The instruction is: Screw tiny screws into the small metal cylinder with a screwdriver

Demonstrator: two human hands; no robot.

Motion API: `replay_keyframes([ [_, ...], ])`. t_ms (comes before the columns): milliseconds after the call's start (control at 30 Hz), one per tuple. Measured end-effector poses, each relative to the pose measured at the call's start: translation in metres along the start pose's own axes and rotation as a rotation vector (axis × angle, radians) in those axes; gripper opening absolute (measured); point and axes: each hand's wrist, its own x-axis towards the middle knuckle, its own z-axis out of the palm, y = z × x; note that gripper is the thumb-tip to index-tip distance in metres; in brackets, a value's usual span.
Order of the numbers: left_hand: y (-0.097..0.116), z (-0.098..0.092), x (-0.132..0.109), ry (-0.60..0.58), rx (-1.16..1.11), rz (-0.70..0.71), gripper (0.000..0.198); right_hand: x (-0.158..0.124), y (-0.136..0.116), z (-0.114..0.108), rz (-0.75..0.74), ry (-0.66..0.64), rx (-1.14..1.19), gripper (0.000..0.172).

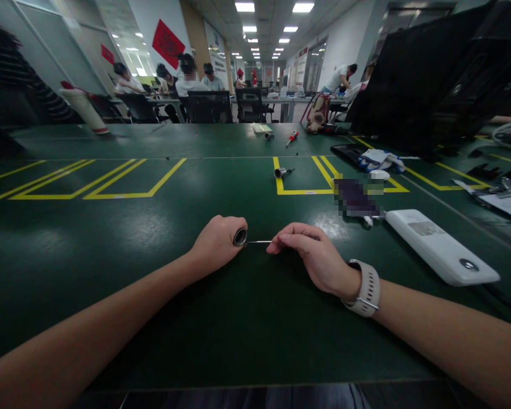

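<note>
My left hand (219,241) is closed around a small round metal part (240,237), its dark hollow end facing me. From the fingers of my right hand (309,250) a thin, straight metal shaft like a screwdriver's (259,242) points left. Its tip meets or nearly meets the lower edge of the part; exact contact cannot be made out. The grip end is mostly hidden in my curled right fingers. Both hands are just above the green tabletop (238,329). A pale watch (366,288) is on my right wrist.
Farther back lie a similar metal part (280,172), a red-handled screwdriver (293,137) and another small part (268,136). To the right are a white power bank (440,244), a blurred dark phone-like object (356,197), gloves (381,159) and a clipboard (505,199). Yellow tape marks the table.
</note>
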Motion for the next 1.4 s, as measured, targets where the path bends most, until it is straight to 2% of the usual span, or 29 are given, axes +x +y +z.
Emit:
replay_keyframes([
  [167, -0.008, 0.001, 0.001, 0.045, -0.003, -0.042, 0.007, -0.001, 0.001, 0.000, 0.006, 0.014, -0.056, 0.013],
  [333, -0.008, 0.004, 0.000, 0.106, -0.182, -0.081, 0.009, -0.001, 0.001, 0.000, -0.054, 0.015, -0.074, 0.014],
  [467, -0.005, 0.005, -0.002, 0.169, -0.266, -0.020, 0.008, -0.003, 0.000, 0.000, -0.119, -0.030, -0.072, 0.012],
  [667, -0.004, 0.006, -0.003, 0.179, -0.269, 0.105, 0.008, -0.006, -0.004, 0.006, -0.134, -0.115, -0.256, 0.016],
  [900, -0.005, 0.006, -0.004, 0.156, -0.256, 0.200, 0.008, -0.006, -0.010, 0.010, -0.098, -0.184, -0.314, 0.018],
  [1167, 0.000, 0.003, -0.006, 0.059, -0.210, 0.118, 0.006, -0.012, -0.013, 0.009, -0.218, -0.090, -0.500, 0.017],
  [1300, 0.002, 0.003, -0.006, 0.041, -0.170, 0.159, 0.007, -0.014, -0.013, 0.013, -0.311, -0.048, -0.596, 0.015],
  [1400, 0.001, 0.003, -0.006, 0.032, -0.127, 0.206, 0.007, -0.014, -0.013, 0.014, -0.293, -0.052, -0.632, 0.015],
])
